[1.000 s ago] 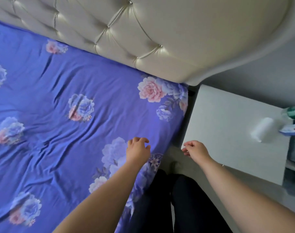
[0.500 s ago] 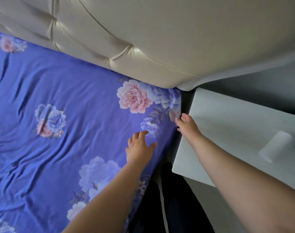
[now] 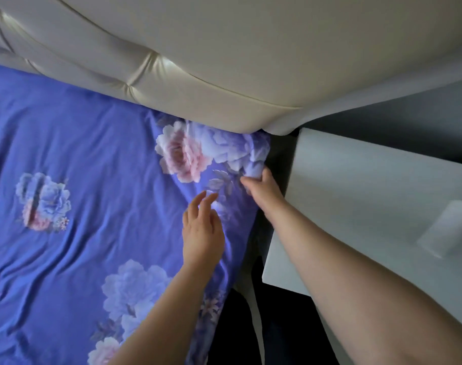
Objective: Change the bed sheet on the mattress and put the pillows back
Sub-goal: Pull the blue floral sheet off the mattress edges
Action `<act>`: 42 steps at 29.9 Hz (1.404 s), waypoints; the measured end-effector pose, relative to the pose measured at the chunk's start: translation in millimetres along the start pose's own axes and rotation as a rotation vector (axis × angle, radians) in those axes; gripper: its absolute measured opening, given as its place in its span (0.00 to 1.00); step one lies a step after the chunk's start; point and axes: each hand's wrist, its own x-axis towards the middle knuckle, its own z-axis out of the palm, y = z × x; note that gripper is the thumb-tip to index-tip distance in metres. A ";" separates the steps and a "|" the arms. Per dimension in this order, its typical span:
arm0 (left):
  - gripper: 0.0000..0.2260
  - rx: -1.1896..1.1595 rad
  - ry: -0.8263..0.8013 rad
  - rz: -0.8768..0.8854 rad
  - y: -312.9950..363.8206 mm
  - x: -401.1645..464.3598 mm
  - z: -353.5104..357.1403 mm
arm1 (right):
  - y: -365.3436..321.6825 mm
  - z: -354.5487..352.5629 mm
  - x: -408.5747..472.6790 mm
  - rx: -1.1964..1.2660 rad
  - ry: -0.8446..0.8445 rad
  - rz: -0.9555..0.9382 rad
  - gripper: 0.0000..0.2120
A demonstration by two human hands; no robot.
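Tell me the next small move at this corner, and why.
Probably lift the sheet corner up and off the mattress. The right hand already pinches the bunched corner beside the headboard, in the gap by the nightstand; the left hand lies open on the fabric just behind it.

Bare forearms, dark trousers [image 3: 251, 325]

right hand [image 3: 261, 189]: off the nightstand [image 3: 369, 185] edge, now pinches the sheet [image 3: 92, 159] at the mattress corner by the headboard [image 3: 198, 75] | left hand [image 3: 202, 233]: fingers uncurled, reaches further toward that corner | sheet: bunches up there
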 end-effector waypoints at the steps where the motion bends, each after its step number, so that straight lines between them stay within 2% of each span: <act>1: 0.19 0.021 0.008 0.049 4.6 7.0 -7.9 | 3.8 9.6 -12.5 -0.069 -0.029 -0.092 0.27; 3: 0.19 0.135 0.001 0.209 15.5 23.1 -23.7 | 10.6 33.5 -42.5 -0.235 -0.119 -0.328 0.24; 5: 0.20 0.316 -0.015 0.348 25.4 40.0 -39.8 | 16.0 54.4 -70.6 -0.468 -0.246 -0.455 0.27; 6: 0.19 0.424 -0.043 0.360 27.4 48.2 -46.6 | 14.4 61.4 -82.2 -0.545 -0.275 -0.445 0.27; 8: 0.17 0.571 -0.100 0.288 22.9 60.4 -56.6 | 9.5 74.1 -94.3 -0.592 -0.193 -0.488 0.25; 10: 0.14 0.591 -0.074 0.212 11.7 64.6 -63.4 | 6.2 80.1 -95.5 -0.415 -0.335 -0.506 0.26; 12: 0.15 0.569 -0.028 0.168 1.6 67.7 -69.3 | 0.8 74.3 -85.9 -0.178 -0.410 -0.412 0.17; 14: 0.18 0.570 -0.018 0.148 -7.2 70.1 -75.3 | 3.1 59.0 -72.2 -0.039 -0.268 -0.288 0.11; 16: 0.19 0.584 0.000 0.136 -14.5 69.4 -80.1 | 6.9 44.7 -56.0 -0.021 -0.162 -0.203 0.13; 18: 0.18 0.580 0.022 0.133 -21.1 67.0 -81.9 | 9.2 38.9 -39.3 0.043 -0.186 -0.025 0.22; 20: 0.18 0.565 0.034 0.125 -25.2 64.9 -82.4 | 9.4 40.4 -26.6 0.157 -0.236 0.203 0.38; 21: 0.18 0.554 0.036 0.120 -26.2 64.3 -82.8 | 9.5 41.8 -20.9 0.212 -0.253 0.274 0.44; 22: 0.17 0.544 0.034 0.113 -27.0 64.2 -83.3 | 8.7 43.5 -17.9 0.261 -0.269 0.306 0.46; 23: 0.17 0.535 0.030 0.104 -27.6 64.1 -84.0 | 6.7 44.6 -16.6 0.291 -0.273 0.303 0.42; 26: 0.17 0.502 0.016 0.063 -28.2 65.1 -85.3 | -1.6 44.2 -13.5 0.290 -0.242 0.199 0.16; 28: 0.18 0.486 0.007 0.041 -27.2 66.0 -86.0 | -5.0 43.0 -9.3 0.264 -0.218 0.152 0.08; 29: 0.18 0.483 0.003 0.032 -26.5 66.1 -86.1 | -6.4 41.6 -8.1 0.253 -0.193 0.149 0.10; 32: 0.18 0.475 0.007 0.021 -24.6 66.0 -84.7 | -7.8 35.9 -2.8 0.273 -0.155 0.255 0.23; 35: 0.18 0.478 0.011 0.020 -24.5 66.6 -83.2 | -12.0 39.3 -0.8 0.259 -0.354 0.320 0.33; 36: 0.18 0.478 0.012 0.022 -24.5 66.9 -83.0 | -12.0 41.4 0.5 0.245 -0.400 0.317 0.32; 38: 0.18 0.475 0.017 0.026 -25.1 67.5 -83.1 | -12.3 44.6 0.6 0.233 -0.368 0.282 0.19; 40: 0.19 0.471 0.012 0.016 -25.5 68.2 -82.2 | -9.4 44.8 2.7 0.190 -0.173 0.204 0.10; 42: 0.20 0.463 -0.019 0.010 -24.5 67.7 -77.1 | -8.4 37.6 -2.7 0.114 0.062 0.061 0.10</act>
